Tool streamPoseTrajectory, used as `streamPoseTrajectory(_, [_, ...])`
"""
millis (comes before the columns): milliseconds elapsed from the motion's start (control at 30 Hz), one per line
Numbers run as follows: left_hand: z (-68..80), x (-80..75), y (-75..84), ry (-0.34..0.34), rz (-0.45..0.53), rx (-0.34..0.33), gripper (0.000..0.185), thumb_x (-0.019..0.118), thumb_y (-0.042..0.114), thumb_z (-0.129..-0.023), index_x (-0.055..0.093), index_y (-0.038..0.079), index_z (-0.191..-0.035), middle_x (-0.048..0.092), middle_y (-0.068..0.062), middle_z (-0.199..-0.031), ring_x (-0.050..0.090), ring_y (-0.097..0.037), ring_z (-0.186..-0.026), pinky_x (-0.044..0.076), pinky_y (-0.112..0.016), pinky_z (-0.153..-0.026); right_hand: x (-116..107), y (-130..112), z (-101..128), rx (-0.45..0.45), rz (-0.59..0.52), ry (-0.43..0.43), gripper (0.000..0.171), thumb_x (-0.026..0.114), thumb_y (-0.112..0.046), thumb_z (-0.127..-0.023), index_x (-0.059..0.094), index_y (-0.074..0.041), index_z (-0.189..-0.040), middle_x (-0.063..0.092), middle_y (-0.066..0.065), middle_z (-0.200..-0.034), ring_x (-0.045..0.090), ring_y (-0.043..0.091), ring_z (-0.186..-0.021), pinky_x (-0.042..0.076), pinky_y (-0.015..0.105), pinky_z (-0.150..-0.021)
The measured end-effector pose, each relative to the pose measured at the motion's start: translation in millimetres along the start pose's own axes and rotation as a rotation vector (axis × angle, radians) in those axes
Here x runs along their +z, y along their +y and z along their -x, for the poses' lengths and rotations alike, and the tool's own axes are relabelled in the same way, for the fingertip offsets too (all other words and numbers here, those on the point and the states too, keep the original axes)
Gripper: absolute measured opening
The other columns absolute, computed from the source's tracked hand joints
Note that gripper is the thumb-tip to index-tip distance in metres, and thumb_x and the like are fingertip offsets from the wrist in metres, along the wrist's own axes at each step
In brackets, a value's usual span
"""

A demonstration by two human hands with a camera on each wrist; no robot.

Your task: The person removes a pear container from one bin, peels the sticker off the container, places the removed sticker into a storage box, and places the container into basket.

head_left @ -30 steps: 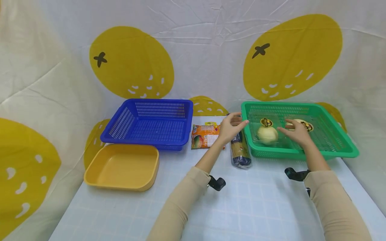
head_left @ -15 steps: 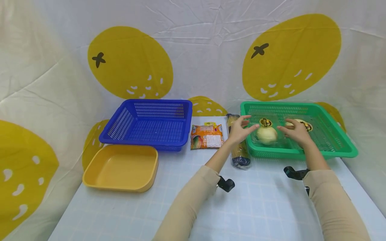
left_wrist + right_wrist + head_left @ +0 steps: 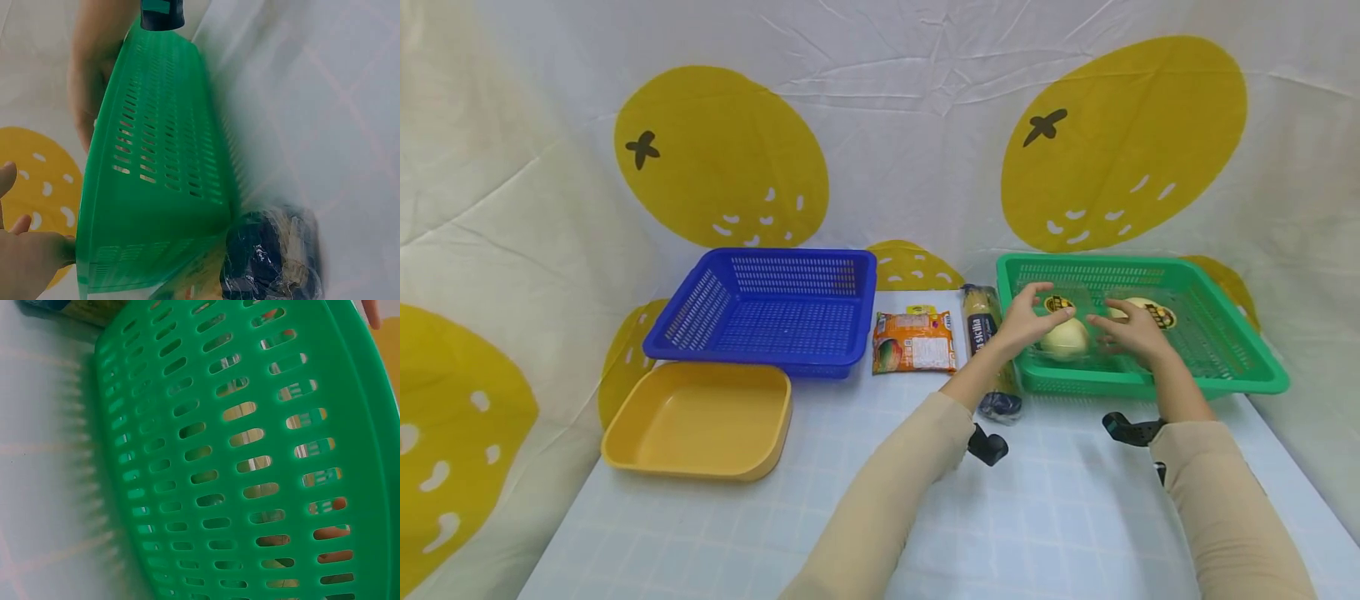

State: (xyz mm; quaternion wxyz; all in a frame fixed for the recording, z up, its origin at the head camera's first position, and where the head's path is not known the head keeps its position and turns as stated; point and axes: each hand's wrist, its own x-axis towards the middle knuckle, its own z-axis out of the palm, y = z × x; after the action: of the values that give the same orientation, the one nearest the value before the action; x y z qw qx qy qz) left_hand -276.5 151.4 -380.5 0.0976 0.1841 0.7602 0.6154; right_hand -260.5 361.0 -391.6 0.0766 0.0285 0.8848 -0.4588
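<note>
A yellow tray [image 3: 700, 421] and a blue basket [image 3: 767, 308] sit at the left, then a snack packet [image 3: 914, 342] and a spaghetti pack [image 3: 981, 329]. Over the green basket [image 3: 1225, 367], the left hand [image 3: 1028, 321] with fingers spread loose reaches the clear fruit box [image 3: 1078, 333] lying inside it; the right hand [image 3: 1131, 332], fingers relaxed, rests on that box.
</note>
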Motion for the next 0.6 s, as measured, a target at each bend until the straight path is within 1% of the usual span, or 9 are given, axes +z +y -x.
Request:
streamPoseTrajectory(167, [-3.9, 8.6, 1.6, 0.036, -0.029, -0.049, 0.055, 0.065, 0.032, -0.089, 0.043, 0.018, -0.137, 0.044, 0.001, -0.141, 0.042, -0.023, -0.129, 0.046, -0.036, -0.095, -1, 0, -1, 0.018, -0.022, -0.031, 0.083, 0.045, -0.041, -0.097, -0.003, 0.005, -0.147, 0.018, 0.043, -0.142, 0.042, 0.055, -0.118, 0.052, 0.048, -0.085])
streamPoseTrajectory(267, [-5.1, 13.0, 1.8, 0.057, -0.047, -0.090, 0.056, 0.066, 0.034, -0.088, 0.043, 0.019, -0.137, 0.044, -0.001, -0.141, 0.045, -0.022, -0.127, 0.047, -0.037, -0.093, -1, -1, -1, 0.023, -0.031, -0.046, 0.083, 0.043, -0.041, -0.098, -0.004, 0.005, -0.147, 0.013, 0.043, -0.143, 0.040, 0.055, -0.119, 0.051, 0.049, -0.087])
streamPoseTrajectory(400, [-5.2, 17.7, 2.7, 0.070, -0.075, -0.135, 0.059, 0.066, 0.037, -0.087, 0.042, 0.020, -0.137, 0.044, -0.004, -0.141, 0.046, -0.021, -0.125, 0.048, -0.037, -0.091, -1, -1, -1, 0.023, -0.044, -0.050, 0.083, 0.043, -0.041, -0.097, -0.005, 0.004, -0.147, 0.012, 0.044, -0.143, 0.039, 0.056, -0.119, 0.050, 0.050, -0.088])
streamPoseTrajectory(467, [-4.8, 19.6, 3.3, 0.072, -0.088, -0.147, 0.059, 0.066, 0.038, -0.087, 0.041, 0.021, -0.138, 0.042, -0.004, -0.142, 0.041, -0.023, -0.130, 0.047, -0.040, -0.094, -1, -1, -1, 0.025, -0.051, -0.051, 0.083, 0.043, -0.042, -0.097, -0.005, 0.003, -0.147, 0.013, 0.044, -0.142, 0.039, 0.055, -0.119, 0.050, 0.051, -0.088])
streamPoseTrajectory(567, [-4.3, 21.8, 3.8, 0.078, -0.105, -0.165, 0.061, 0.067, 0.040, -0.086, 0.040, 0.022, -0.138, 0.038, -0.003, -0.146, 0.029, -0.026, -0.138, 0.042, -0.046, -0.100, -1, 1, -2, 0.029, -0.057, -0.051, 0.085, 0.044, -0.044, -0.096, -0.005, 0.003, -0.148, 0.015, 0.044, -0.142, 0.039, 0.055, -0.120, 0.049, 0.051, -0.089])
streamPoseTrajectory(600, [-4.1, 22.6, 4.0, 0.082, -0.115, -0.169, 0.062, 0.068, 0.040, -0.085, 0.040, 0.023, -0.138, 0.038, -0.002, -0.146, 0.029, -0.026, -0.138, 0.042, -0.046, -0.099, -1, 2, -2, 0.030, -0.060, -0.051, 0.085, 0.044, -0.044, -0.096, -0.005, 0.002, -0.148, 0.015, 0.044, -0.142, 0.039, 0.055, -0.120, 0.049, 0.051, -0.090])
